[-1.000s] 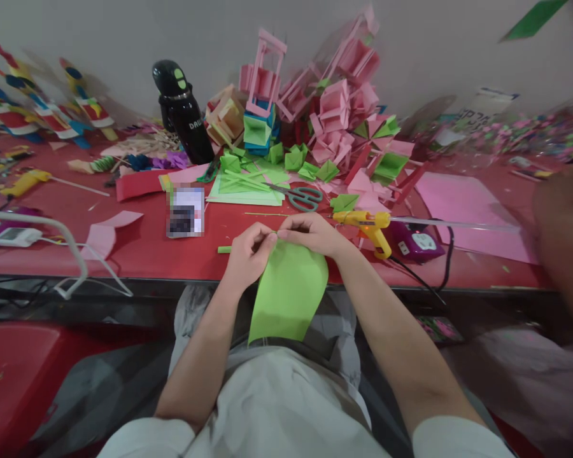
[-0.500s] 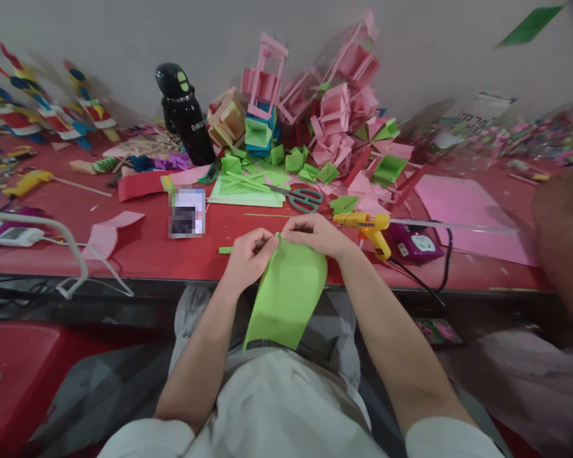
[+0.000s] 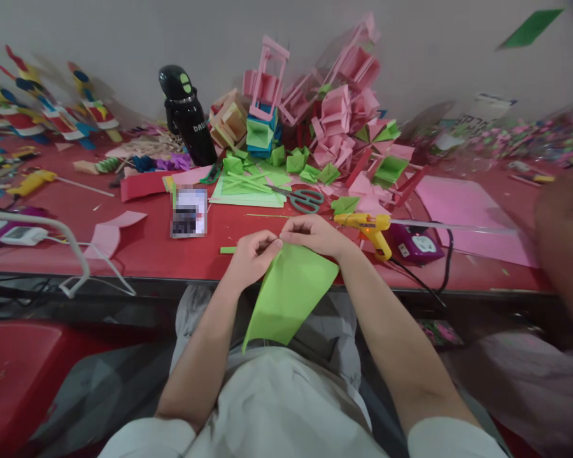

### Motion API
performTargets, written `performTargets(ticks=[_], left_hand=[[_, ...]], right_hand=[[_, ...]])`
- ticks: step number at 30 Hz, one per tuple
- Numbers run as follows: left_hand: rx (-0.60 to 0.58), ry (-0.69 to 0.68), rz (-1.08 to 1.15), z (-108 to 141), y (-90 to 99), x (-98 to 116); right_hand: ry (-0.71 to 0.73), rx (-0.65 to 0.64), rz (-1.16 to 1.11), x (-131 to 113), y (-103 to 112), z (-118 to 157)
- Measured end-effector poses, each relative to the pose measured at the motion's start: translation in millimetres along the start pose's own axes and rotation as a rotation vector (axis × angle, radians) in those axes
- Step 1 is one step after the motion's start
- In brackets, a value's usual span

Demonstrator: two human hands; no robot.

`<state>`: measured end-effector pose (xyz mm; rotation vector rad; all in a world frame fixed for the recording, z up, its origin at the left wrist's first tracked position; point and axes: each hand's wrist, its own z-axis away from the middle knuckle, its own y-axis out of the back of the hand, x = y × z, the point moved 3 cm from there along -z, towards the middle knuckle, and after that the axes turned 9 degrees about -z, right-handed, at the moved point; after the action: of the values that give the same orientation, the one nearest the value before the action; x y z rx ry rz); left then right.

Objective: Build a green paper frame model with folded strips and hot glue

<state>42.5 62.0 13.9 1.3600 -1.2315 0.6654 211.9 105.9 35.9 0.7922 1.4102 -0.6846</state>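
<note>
A bright green sheet of foam or paper (image 3: 289, 289) hangs from my fingers over the table's front edge, its lower end reaching down to my lap. Pinched on its top edge are the fingertips of my left hand (image 3: 255, 257). Right beside them, my right hand (image 3: 315, 234) grips the same edge, the two hands nearly touching. The pinched part is mostly hidden by my fingers. A narrow green strip (image 3: 228, 250) lies on the table by my left hand. To the right of my right hand is a yellow glue gun (image 3: 367, 229) with a clear glue stick in it.
Grey-handled scissors (image 3: 305, 200) lie beyond my hands, next to green sheets and folded green pieces (image 3: 248, 184). Pink foam chairs (image 3: 337, 111) pile up against the wall. A black bottle (image 3: 191, 124) stands back left. At the right edge another person's arm (image 3: 563, 235) shows.
The green sheet has swung, its right corner spreading out further to the right and flattening. Both hands stay almost in place, still pinching the top edge.
</note>
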Motion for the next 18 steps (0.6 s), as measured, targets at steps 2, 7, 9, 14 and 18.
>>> performTargets(ticks=[2, 7, 9, 14, 18], left_hand=[[-0.002, 0.009, 0.014, 0, -0.8, 0], [-0.016, 0.012, 0.012, 4, -1.1, 3], [-0.028, 0.015, -0.005, 7, 0.0, 5], [-0.057, 0.038, -0.065, 17, 3.3, 8], [-0.049, 0.046, -0.076, 22, 4.3, 7]], right_hand=[[0.016, -0.001, -0.008, -2, -1, 1], [0.044, 0.026, -0.007, -5, 0, 5], [0.038, 0.032, -0.003, -6, 1, 6], [0.027, 0.02, -0.006, -6, -1, 6], [0.02, 0.02, -0.006, -7, -2, 7]])
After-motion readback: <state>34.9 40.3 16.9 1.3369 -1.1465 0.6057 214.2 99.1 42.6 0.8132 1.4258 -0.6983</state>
